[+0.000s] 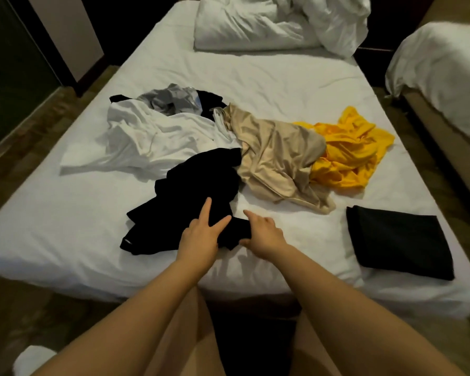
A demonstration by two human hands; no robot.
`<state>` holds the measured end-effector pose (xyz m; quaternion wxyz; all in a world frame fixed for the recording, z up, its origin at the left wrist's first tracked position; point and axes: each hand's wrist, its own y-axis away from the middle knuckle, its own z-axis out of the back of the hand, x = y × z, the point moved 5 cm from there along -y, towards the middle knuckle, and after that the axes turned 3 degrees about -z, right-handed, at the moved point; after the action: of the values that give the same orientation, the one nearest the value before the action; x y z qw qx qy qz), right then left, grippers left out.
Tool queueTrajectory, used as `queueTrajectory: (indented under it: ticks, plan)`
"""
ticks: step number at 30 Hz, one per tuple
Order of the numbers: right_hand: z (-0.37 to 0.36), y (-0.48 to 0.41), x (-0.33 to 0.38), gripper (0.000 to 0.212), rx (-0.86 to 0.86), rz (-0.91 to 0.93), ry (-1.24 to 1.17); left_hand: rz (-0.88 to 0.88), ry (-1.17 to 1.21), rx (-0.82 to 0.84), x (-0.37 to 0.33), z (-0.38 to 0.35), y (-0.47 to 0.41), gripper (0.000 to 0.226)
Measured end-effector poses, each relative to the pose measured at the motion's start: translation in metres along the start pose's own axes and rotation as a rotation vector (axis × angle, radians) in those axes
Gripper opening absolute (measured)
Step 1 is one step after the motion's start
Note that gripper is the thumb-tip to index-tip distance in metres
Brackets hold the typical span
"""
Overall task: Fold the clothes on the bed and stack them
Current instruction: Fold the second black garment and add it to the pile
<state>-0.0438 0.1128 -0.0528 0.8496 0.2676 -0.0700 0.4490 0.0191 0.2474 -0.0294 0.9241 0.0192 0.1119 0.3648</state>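
- Fingers point(207, 210) of the left hand point(198, 237): one finger and the thumb stretched out straight and spread, lying flat on the loose black garment point(196, 185); the other fingers do not show.
- Fingers point(258, 219) of the right hand point(263, 232): curled, pinching the near right end of the same black garment, with the thumb under its edge.
- Loose black garment: crumpled and unfolded, near the front edge of the bed point(255, 77), just left of centre.
- White garment point(147, 137): spread out and wrinkled, behind and to the left of the loose black garment, touching it.
- Grey garment point(171, 100): bunched on the far edge of the white one, with another dark piece point(209, 100) just beside it.
- Beige garment point(277, 153): rumpled, mid-bed, touching the white and loose black garments on its left.
- Yellow garment point(350, 153): crumpled, right of the beige one and partly under it.
- Folded black garment point(399, 240): a flat rectangle at the front right corner of the bed, apart from the pile.
- White bedding point(269, 20): heaped at the head of the bed.
- Second bed point(445, 63): white-covered, at the right edge of the view.
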Motion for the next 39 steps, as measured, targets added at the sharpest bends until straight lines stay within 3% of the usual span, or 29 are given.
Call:
queueTrajectory:
  ticks: [2, 5, 7, 10, 13, 19, 23, 26, 30, 33, 36, 39]
  plan:
    - [-0.009, 0.001, -0.009, 0.062, 0.006, -0.042, 0.066, -0.067, -0.104, -0.006, -0.003, 0.005, -0.005, 0.062]
    - [-0.016, 0.005, -0.018, 0.035, -0.04, -0.026, 0.133, -0.067, -0.19, 0.022, -0.005, 0.003, -0.006, 0.055]
    - [-0.007, 0.004, -0.016, 0.03, -0.128, 0.024, 0.067, -0.051, -0.232, 0.035, -0.003, -0.002, -0.006, 0.05]
    - [0.037, 0.004, -0.004, 0.022, -0.324, 0.082, -0.36, -0.025, -0.161, -0.018, -0.001, 0.003, -0.008, 0.045]
    - [0.098, 0.016, 0.012, 0.016, -0.521, 0.111, -0.728, -0.08, 0.007, -0.198, -0.015, 0.035, -0.02, 0.04]
    - [0.201, 0.045, -0.023, 0.028, -0.938, -0.035, -1.328, -0.049, 0.695, -0.503, -0.037, 0.135, -0.035, 0.033]
    - [0.226, 0.07, -0.062, 0.033, -0.961, -0.061, -1.439, 0.106, 0.836, -0.56, -0.016, 0.167, -0.031, 0.034]
    - [0.244, 0.091, -0.076, 0.021, -0.968, -0.055, -1.517, 0.202, 0.846, -0.654, -0.005, 0.187, -0.017, 0.036]
    - [0.284, 0.118, -0.063, 0.014, -0.862, 0.177, -1.664, 0.262, 0.954, -0.693, 0.009, 0.21, -0.007, 0.032]
    - [0.314, 0.143, -0.036, 0.015, -0.742, 0.309, -1.685, 0.185, 0.901, -0.662, -0.002, 0.229, 0.002, 0.025]
    - [0.33, 0.166, 0.0, 0.015, -0.585, 0.39, -1.765, 0.05, 0.746, -0.594, -0.036, 0.244, 0.015, 0.038]
    - [0.331, 0.189, 0.039, 0.015, -0.453, 0.449, -1.771, -0.169, 0.88, -0.366, -0.084, 0.244, 0.031, 0.051]
